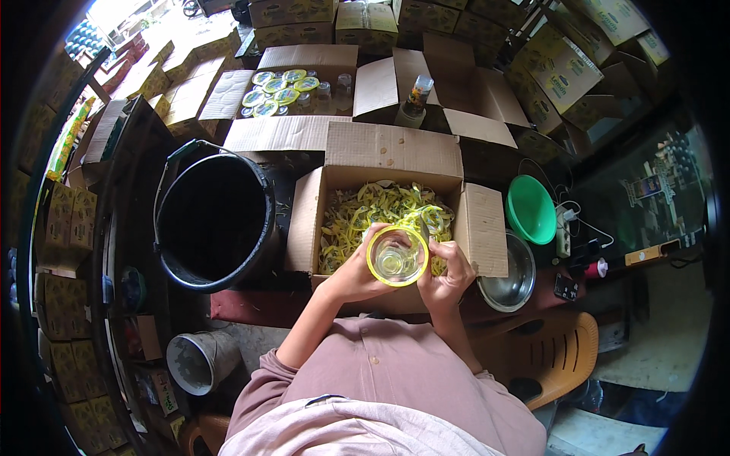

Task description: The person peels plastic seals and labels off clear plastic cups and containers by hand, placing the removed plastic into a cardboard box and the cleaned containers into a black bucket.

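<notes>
My left hand (354, 271) is closed round the side of a clear plastic cup (398, 256) with a yellow rim, its mouth facing up toward me. Close against the cup's right side, my right hand (446, 275) has its fingers curled. A thin, dark, blade-like tool (424, 226) sticks up from that hand beside the rim; its handle is hidden in the fingers. Both hands are over the near edge of an open cardboard box (391, 144). Tangled yellow strips and ring-shaped scraps (365, 216) fill the box.
A large black bucket (217, 220) stands left of the box. To the right are a green basin (531, 209), a metal bowl (508, 273) and a power strip (563, 239). Behind, another carton (293, 133) holds yellow-lidded cups (277, 91), near a bottle (414, 99). An orange chair (559, 353) is at right.
</notes>
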The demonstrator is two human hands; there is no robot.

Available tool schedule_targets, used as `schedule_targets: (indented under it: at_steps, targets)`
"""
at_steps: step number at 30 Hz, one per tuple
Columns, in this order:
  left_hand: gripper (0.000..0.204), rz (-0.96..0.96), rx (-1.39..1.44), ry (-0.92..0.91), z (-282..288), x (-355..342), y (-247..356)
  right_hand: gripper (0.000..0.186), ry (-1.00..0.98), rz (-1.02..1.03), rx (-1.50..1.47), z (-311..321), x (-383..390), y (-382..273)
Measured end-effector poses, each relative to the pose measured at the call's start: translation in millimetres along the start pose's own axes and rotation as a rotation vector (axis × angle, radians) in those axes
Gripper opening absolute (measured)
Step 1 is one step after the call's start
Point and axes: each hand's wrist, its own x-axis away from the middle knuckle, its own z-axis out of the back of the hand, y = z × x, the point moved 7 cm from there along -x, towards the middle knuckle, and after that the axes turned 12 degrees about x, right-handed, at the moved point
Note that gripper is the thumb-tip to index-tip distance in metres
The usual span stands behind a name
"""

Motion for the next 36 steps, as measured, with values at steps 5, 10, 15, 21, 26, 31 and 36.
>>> schedule_targets:
  at_steps: [5, 10, 15, 21, 26, 31, 36]
  targets:
    - [0.077, 0.023, 0.088, 0.003, -0.3, -2.3, -0.2, 0.012, 0.019, -0.154, -0.055, -1.4, 5.7, 11.1]
    - [0.079, 0.005, 0.122, 0.048, 5.1, -0.8, -3.8, 0.011, 0.044, -0.202, -0.080, 0.5, 9.6, 26.3]
    - [0.074, -0.029, 0.215, 0.079, 10.8, -1.3, -4.4, 0.038, 0.032, -0.484, -0.418, 0.9, 5.0, 61.6]
    - [0.064, 0.010, 0.234, 0.148, 22.0, -3.1, -1.6, 0.055, -0.599, -0.459, -0.044, -50.1, 28.2, 132.2]
    - [0.061, 0.023, 0.247, 0.228, 37.9, 4.5, -10.9, 0.052, -0.330, -0.563, 0.038, -22.0, 40.2, 158.2]
    - [0.059, 0.068, 0.366, 0.285, 36.8, 7.4, -11.0, 0.045, -0.203, -0.681, 0.157, 2.9, 77.6, 193.3]
    - [0.055, 0.162, 0.725, 0.367, 39.6, 7.5, -32.4, 0.047, -0.174, -0.815, 0.161, 15.2, 119.1, 208.5]
